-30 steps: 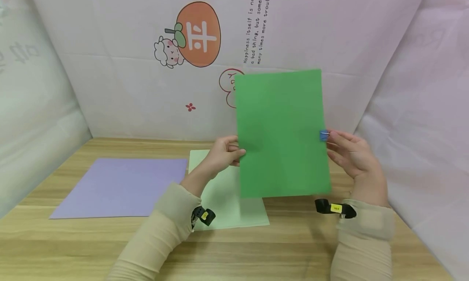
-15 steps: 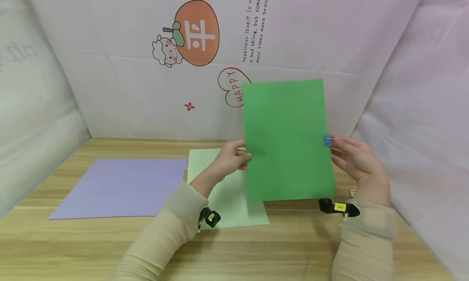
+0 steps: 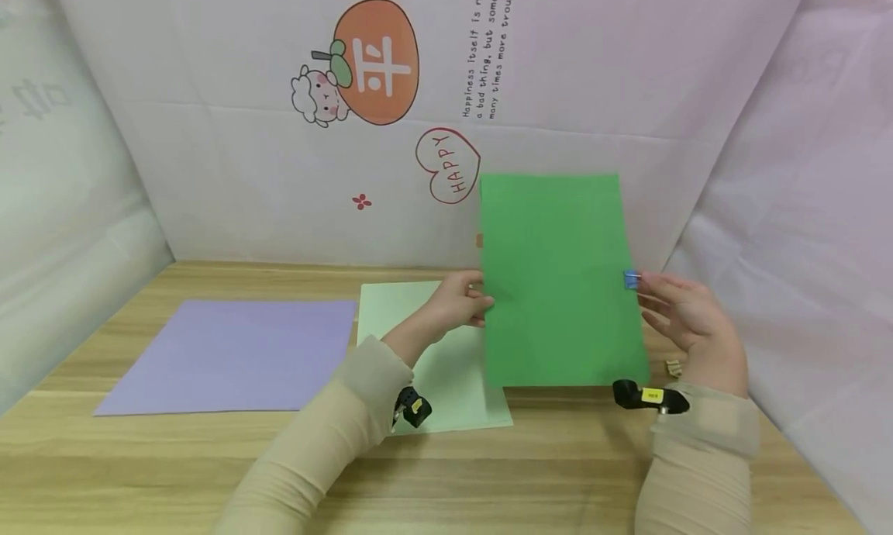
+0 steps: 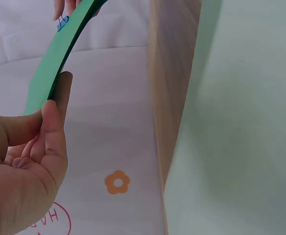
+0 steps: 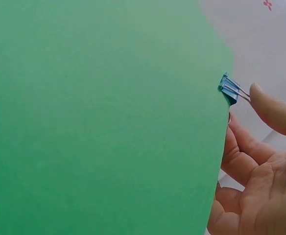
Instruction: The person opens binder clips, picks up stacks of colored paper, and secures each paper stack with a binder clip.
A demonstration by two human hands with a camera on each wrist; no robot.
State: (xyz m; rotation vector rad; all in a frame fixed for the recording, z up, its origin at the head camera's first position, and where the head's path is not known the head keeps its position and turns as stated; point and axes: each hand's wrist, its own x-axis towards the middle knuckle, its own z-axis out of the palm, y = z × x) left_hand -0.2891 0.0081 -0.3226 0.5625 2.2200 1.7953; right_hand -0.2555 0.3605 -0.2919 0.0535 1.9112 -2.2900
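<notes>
A green sheet of paper (image 3: 558,287) is held up, nearly upright, above the right half of the table. My left hand (image 3: 456,301) pinches its left edge between thumb and fingers. On the right edge sits a blue binder clip (image 5: 229,90) with wire handles. My right hand (image 3: 691,318) pinches those handles, thumb on the near one and fingers behind the sheet's edge. From the left wrist, the sheet looks gently bowed, with the clip (image 4: 63,23) at the far edge.
A pale green sheet (image 3: 439,388) lies on the wooden table (image 3: 446,488), partly behind the raised paper. Left of it lies a purple sheet (image 3: 237,357). A small beige object (image 3: 673,367) is near my right wrist. Printed white cloth (image 3: 244,186) walls the back and sides.
Both hands have moved right and down with the green paper, uncovering more of the printed heart. The binder clip stays on the right edge, and both hands keep their hold.
</notes>
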